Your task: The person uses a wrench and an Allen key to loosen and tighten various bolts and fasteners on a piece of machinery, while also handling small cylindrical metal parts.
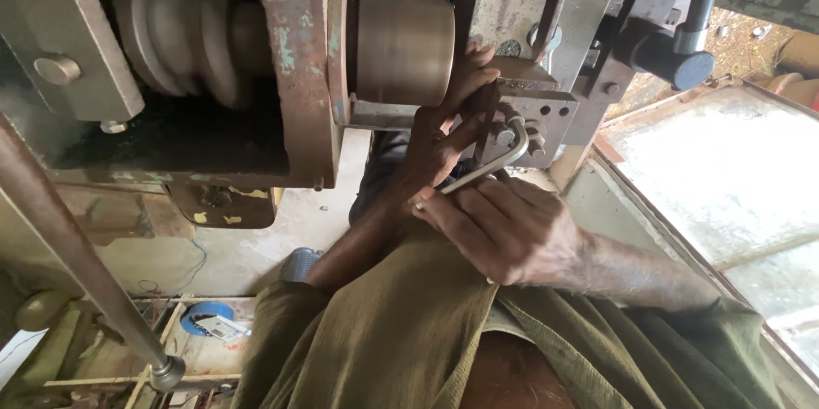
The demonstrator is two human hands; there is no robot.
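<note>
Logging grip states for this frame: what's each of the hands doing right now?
Left hand: fingers resting on the worn, rusty metal machine block, gripping nothing visible.
Right hand: closed on the long arm of the silver L-shaped hex key.

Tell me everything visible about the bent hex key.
The hex key is a plain silvery metal rod, L-shaped with a rounded bend. Its short arm points into a bolt on the rusty tool post; the long arm slants down-left into the right hand, which grips its end. The left hand rests beside it against the machine.

Rusty lathe with brass cylinder and bolted tool post.
</note>
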